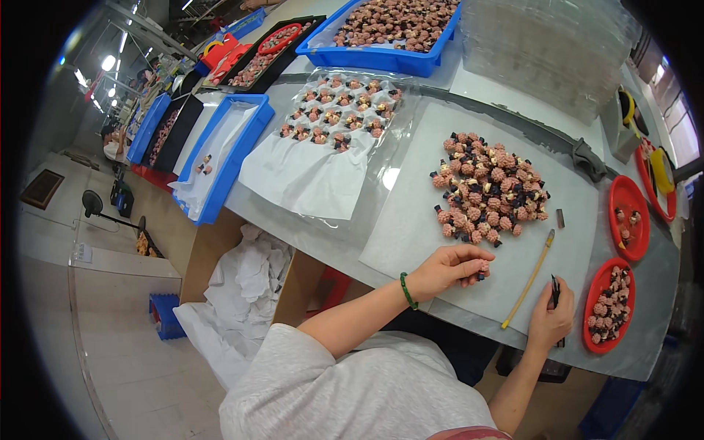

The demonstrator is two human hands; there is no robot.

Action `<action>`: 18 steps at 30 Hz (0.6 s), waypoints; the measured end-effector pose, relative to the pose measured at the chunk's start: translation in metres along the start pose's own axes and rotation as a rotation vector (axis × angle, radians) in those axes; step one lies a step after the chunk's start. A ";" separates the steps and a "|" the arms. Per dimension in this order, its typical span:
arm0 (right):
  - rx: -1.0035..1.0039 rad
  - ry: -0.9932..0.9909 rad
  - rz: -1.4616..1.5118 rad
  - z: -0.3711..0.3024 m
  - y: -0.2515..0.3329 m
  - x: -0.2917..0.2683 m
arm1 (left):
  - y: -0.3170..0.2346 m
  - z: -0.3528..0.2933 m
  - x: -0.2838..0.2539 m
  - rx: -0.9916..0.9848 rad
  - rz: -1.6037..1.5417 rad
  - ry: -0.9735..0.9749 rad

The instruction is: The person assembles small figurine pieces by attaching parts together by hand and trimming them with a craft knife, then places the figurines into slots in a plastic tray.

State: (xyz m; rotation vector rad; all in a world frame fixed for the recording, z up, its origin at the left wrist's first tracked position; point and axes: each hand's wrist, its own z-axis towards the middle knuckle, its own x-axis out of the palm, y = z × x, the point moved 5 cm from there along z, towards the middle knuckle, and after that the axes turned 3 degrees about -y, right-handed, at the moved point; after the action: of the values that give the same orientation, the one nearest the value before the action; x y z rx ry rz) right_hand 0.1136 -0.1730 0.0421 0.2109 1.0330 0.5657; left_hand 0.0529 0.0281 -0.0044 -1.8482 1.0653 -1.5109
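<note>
My left hand [456,268], with a green bead bracelet at the wrist, pinches a small pink knobbly figurine [480,268] with a dark part at its lower end. My right hand [551,317] is closed around a slim black tool [555,289], its exact kind unclear. Just beyond my left hand, a heap of pink and dark figurines [490,189] lies on a white sheet [400,238]. Between my hands rests a thin yellow-handled brush [529,277], and a short dark bar [560,218] sits beyond it.
Red oval trays of pink pieces [592,308] [613,238] stand at the right. A plastic-covered white sheet [308,176] with rows of figurines lies to the left. Behind are a full blue bin [433,62] and stacked clear plastic trays [539,55]. A carton of crumpled paper [287,282] stands below the table.
</note>
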 end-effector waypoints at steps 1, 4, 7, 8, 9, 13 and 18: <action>0.017 0.009 0.024 0.000 -0.001 0.001 | 0.001 0.000 -0.001 0.000 -0.002 -0.007; 0.035 0.025 0.047 0.000 -0.004 -0.001 | -0.001 -0.003 0.001 -0.017 0.015 -0.035; 0.040 0.034 0.060 -0.003 -0.008 -0.003 | 0.001 -0.005 0.004 -0.025 0.040 -0.054; 0.051 0.039 0.070 -0.005 -0.010 -0.004 | 0.003 -0.006 0.005 -0.026 0.044 -0.054; 0.053 0.037 0.069 -0.006 -0.010 -0.005 | 0.004 -0.006 0.005 -0.026 0.046 -0.052; 0.108 0.086 0.039 -0.009 -0.015 -0.002 | 0.005 -0.001 0.007 -0.044 0.040 -0.081; 0.000 0.088 0.144 0.004 -0.006 -0.001 | -0.021 0.004 0.018 0.023 0.085 -0.147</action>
State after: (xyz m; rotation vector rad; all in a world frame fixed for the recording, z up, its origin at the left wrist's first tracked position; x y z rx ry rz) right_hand 0.1187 -0.1779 0.0431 0.2643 1.1085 0.7103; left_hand 0.0629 0.0244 0.0210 -1.8430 1.0387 -1.3119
